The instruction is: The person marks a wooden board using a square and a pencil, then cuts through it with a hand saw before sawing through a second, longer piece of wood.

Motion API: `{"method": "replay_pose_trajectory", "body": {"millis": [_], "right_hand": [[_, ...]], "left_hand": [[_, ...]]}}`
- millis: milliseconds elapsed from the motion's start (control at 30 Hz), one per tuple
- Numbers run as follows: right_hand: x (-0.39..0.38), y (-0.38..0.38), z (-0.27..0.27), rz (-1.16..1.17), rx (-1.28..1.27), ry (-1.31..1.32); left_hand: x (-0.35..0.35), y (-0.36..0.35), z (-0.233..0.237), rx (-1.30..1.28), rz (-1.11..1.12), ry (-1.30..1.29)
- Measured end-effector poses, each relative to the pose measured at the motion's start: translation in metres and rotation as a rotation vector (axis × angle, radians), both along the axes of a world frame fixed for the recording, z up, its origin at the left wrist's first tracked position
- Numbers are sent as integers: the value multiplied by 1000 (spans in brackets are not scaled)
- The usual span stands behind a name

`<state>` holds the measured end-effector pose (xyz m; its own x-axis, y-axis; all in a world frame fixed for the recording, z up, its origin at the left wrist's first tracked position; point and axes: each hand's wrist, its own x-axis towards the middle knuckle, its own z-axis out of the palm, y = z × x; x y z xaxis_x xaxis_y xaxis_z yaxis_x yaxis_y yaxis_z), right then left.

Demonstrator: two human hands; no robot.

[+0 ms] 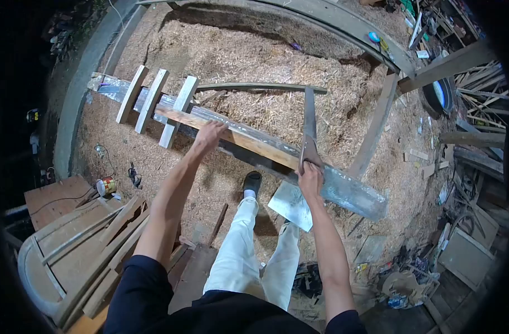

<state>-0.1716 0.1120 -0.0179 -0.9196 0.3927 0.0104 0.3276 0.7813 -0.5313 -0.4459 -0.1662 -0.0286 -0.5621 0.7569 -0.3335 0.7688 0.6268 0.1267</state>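
Note:
My right hand [310, 179] is wrapped round the handle of a handsaw [309, 125], whose blade points away from me across the right end of a wooden board [260, 147]. That board lies lengthwise on a long, worn beam [357, 193]. Further left, my left hand [211, 135] grips the same board from above, fingers over its far edge. Three short wooden pieces, a near one [179, 111], a middle one [152, 101] and a far one [132, 94], rest crosswise on the beam's left part.
Sawdust and shavings [237, 55] cover the ground. A thin strip of wood [254, 87] lies behind the beam. Boards and a curved frame [29, 267] are piled at lower left, near a small tin [106, 186]. A pale sheet [290, 203] lies by my feet. Scrap wood [482, 92] is heaped at right.

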Motion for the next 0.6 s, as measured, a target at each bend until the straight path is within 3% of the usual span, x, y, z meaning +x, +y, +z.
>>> {"method": "replay_pose_trajectory", "body": {"millis": [133, 400, 500, 533, 600], "right_hand": [[-29, -23, -21, -21, -21, -77], [-26, -22, -24, -66, -5, -154], [-12, -18, -5, -98, 32, -225], [-13, -12, -3, -92, -10, -208], [-8, -1, 8, -84, -37, -170]], "left_hand": [[-26, -28, -11, 201, -50, -22], [-32, -29, -18, 199, -84, -169], [-26, -20, -5, 103, -84, -166], [-22, -20, -3, 224, -125, -77], [-20, -10, 19, 210, -181, -113]]}}
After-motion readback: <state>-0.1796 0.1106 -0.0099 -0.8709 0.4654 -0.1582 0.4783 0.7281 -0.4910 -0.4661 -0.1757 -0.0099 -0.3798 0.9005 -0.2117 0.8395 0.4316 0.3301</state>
